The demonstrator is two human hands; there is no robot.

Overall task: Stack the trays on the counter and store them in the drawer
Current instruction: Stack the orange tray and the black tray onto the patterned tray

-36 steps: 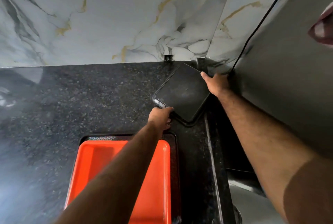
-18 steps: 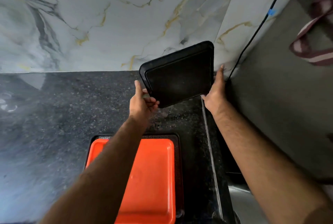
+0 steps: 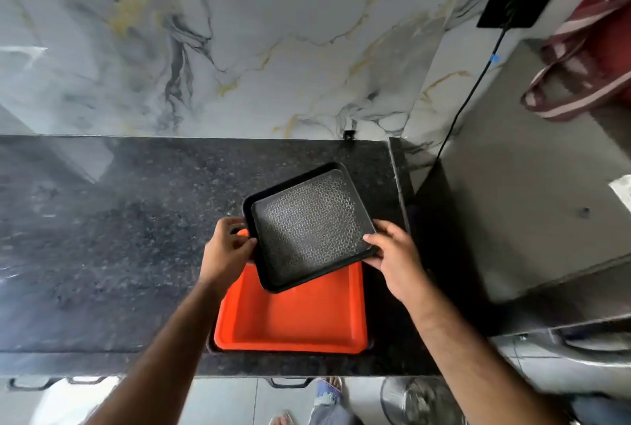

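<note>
A small black tray (image 3: 307, 226) with a patterned bottom hangs tilted over the far end of an orange tray (image 3: 293, 315). My left hand (image 3: 227, 247) grips its left edge and my right hand (image 3: 392, 254) grips its right corner. The orange tray rests inside a larger dark tray (image 3: 370, 344), of which only a thin rim shows, near the front edge of the black granite counter (image 3: 119, 236). Drawer handles (image 3: 290, 382) show below the counter's front edge.
A marble wall (image 3: 239, 49) backs the counter. To the right stands a grey appliance (image 3: 529, 202) with a black cable (image 3: 471, 90) running to a wall socket (image 3: 519, 1). A red striped bag (image 3: 587, 59) hangs at the top right. Feet show on the floor below.
Both hands lifted the black tray off the counter's back corner, turned it face up and brought it towards me over the orange tray. The view pulled back.
</note>
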